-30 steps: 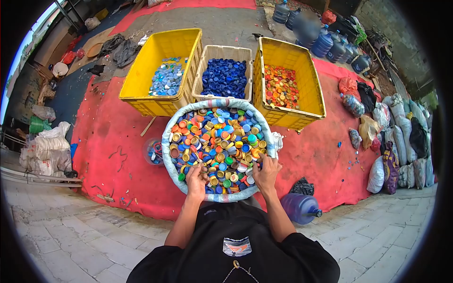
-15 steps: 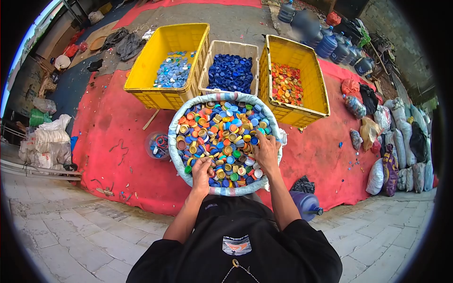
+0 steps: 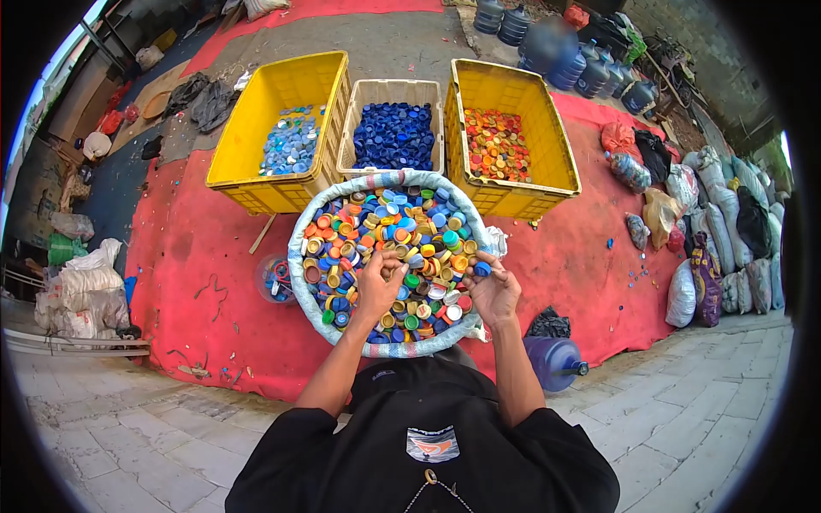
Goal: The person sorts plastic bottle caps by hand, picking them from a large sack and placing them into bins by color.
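Note:
A round basket with a pale woven-fabric rim sits in front of my body, filled with mixed bottle caps in blue, orange, yellow, green and white. My right hand is turned partly palm-up at the basket's right side, its fingers closed on a blue bottle cap. Over the middle of the pile, my left hand has its fingers bent together close to the caps. Whatever those fingers may hold is hidden.
Beyond the basket stand a yellow crate with light-blue caps, a white crate with dark-blue caps and a yellow crate with red and orange caps. A water jug lies at right; filled sacks line the far right.
My left hand has moved up and right over the caps. My right hand has moved down toward the basket's right side, turned over, and now shows a blue bottle cap.

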Available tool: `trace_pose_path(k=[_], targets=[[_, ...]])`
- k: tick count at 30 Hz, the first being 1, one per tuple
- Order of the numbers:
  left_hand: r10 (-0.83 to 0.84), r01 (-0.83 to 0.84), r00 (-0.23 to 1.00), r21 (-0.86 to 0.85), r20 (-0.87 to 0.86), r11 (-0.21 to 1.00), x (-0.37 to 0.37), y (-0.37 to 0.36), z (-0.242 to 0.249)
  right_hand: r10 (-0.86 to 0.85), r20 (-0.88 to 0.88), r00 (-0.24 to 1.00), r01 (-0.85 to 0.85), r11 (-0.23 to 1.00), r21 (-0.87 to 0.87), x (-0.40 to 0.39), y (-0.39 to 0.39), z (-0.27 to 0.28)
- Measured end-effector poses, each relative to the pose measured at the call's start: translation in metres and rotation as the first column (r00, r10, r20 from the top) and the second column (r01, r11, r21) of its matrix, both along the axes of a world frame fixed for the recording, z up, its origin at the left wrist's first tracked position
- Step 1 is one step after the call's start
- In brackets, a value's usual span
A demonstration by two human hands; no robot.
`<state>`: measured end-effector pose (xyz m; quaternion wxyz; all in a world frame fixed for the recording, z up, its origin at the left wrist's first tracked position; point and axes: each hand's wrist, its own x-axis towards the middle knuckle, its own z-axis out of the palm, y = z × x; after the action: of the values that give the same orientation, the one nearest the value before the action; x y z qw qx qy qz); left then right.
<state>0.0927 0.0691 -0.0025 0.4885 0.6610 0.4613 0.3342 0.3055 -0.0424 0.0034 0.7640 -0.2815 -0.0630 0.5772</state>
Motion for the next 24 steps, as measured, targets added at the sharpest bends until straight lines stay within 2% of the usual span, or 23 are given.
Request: trace_pose_path(k=[3, 4, 6, 8, 11, 14, 18, 24], targets=[[-0.114, 0.211, 0.958, 0.38, -0.263, 0.901, 0.021, 0.026, 0.009, -0.067, -0.146, 0.987, 0.051, 0.992, -0.113, -0.006, -0.021, 0.005], [-0.156, 0.282, 0.937, 0.414, -0.312, 0.865, 0.026, 0.036, 0.006, -0.082, -0.157, 0.984, 0.058, 0.986, -0.153, -0.009, -0.026, 0.007], [-0.228, 0.419, 0.883, 0.469, -0.411, 0.778, 0.036, 0.053, 0.003, -0.025, -0.223, 0.974, 0.004, 0.996, -0.094, -0.012, -0.04, -0.001], [-0.251, 0.515, 0.823, 0.482, -0.51, 0.708, 0.045, 0.064, 0.003, 0.013, -0.268, 0.963, -0.029, 0.998, -0.053, -0.015, -0.049, -0.01], [-0.296, 0.608, 0.752, 0.447, -0.589, 0.656, 0.053, 0.071, 0.007, -0.008, -0.166, 0.986, -0.02, 0.986, -0.166, -0.025, -0.056, -0.004], [-0.35, 0.697, 0.667, 0.385, -0.658, 0.605, 0.055, 0.077, 0.008, 0.0, -0.149, 0.989, -0.026, 0.985, -0.171, -0.026, -0.06, -0.005], [-0.399, 0.718, 0.64, 0.326, -0.657, 0.615, 0.057, 0.076, 0.017, -0.004, -0.101, 0.995, -0.015, 0.982, -0.189, -0.025, -0.059, -0.004], [-0.402, 0.692, 0.664, 0.316, -0.63, 0.649, 0.055, 0.085, 0.001, 0.015, -0.09, 0.996, -0.032, 0.982, -0.187, -0.023, -0.056, -0.006]])
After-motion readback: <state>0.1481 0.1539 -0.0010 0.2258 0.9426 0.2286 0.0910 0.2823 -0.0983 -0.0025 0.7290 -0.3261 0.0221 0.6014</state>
